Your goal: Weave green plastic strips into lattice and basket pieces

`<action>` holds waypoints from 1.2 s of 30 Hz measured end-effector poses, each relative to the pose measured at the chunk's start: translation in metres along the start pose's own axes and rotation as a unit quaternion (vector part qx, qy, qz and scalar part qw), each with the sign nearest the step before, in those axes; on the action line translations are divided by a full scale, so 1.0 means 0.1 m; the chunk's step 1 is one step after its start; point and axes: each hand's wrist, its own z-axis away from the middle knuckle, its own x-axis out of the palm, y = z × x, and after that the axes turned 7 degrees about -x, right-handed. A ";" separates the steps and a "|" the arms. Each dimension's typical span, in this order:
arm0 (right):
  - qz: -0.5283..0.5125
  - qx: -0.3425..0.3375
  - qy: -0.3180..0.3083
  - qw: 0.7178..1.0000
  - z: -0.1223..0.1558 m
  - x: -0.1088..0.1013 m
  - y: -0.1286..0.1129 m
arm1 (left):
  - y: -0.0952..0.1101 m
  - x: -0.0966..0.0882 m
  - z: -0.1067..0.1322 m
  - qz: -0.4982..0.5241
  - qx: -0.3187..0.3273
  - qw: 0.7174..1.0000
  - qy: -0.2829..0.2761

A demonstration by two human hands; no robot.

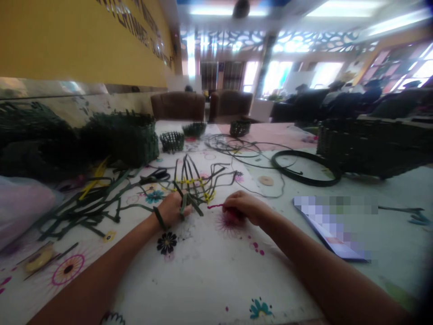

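My left hand (pixel 176 208) is closed around the near end of a partly woven piece of dark green strips (pixel 189 174), with a few strip ends poking out between the fingers. Yellow strips (pixel 189 181) cross the green ones, and the long green ends fan out away from me on the table. To the right, my right hand (pixel 245 207) is closed in a pinch on a thin pinkish-red cord (pixel 215 206). The cord reaches left towards the weave's corner; whether it is joined there I cannot tell. Its other end is hidden by my fingers.
Loose green strips (pixel 84 207) and scissors (pixel 158 175) lie at left. Dark green woven baskets (pixel 125 137) stand at the back left, and a large basket (pixel 372 146) at right. A coiled green strip (pixel 306 180), a tape roll (pixel 266 180) and a pixelated flat object (pixel 333 239) lie on the right.
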 end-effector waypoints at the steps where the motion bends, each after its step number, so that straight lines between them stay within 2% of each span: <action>1: -0.016 -0.002 0.014 1.000 -0.01 0.02 0.02 | 0.03 -0.02 0.01 0.032 -0.003 0.999 0.000; 3: -0.060 -0.002 0.038 0.997 -0.02 0.08 0.05 | 0.11 -0.03 0.05 0.083 -0.006 0.997 -0.002; 5: -0.128 -0.006 0.041 0.991 -0.02 0.15 0.08 | 0.19 0.00 0.08 0.092 0.005 0.996 0.013; 8: -0.226 -0.002 0.001 0.974 -0.02 0.24 0.10 | 0.27 0.09 0.13 0.072 0.028 0.996 0.041; 12: -0.281 0.033 -0.058 0.957 -0.01 0.31 0.13 | 0.32 0.19 0.16 0.071 0.035 0.995 0.054; 17: -0.287 0.013 -0.075 0.955 0.01 0.35 0.15 | 0.35 0.22 0.17 0.103 -0.021 0.992 0.063; 21: -0.274 0.012 -0.094 0.957 0.01 0.35 0.16 | 0.35 0.21 0.17 0.091 -0.011 0.995 0.042; 24: -0.269 0.020 -0.100 0.958 0.01 0.36 0.16 | 0.34 0.23 0.16 0.070 -0.010 0.995 0.065; 29: -0.260 0.008 -0.054 0.964 0.03 0.38 0.15 | 0.31 0.28 0.16 0.055 -0.001 0.996 0.071; 32: -0.270 -0.002 -0.027 0.962 0.05 0.39 0.13 | 0.26 0.30 0.14 0.054 -0.020 0.995 0.076; 36: -0.279 -0.053 -0.010 0.959 0.04 0.42 0.14 | 0.22 0.32 0.11 0.061 -0.045 0.991 0.106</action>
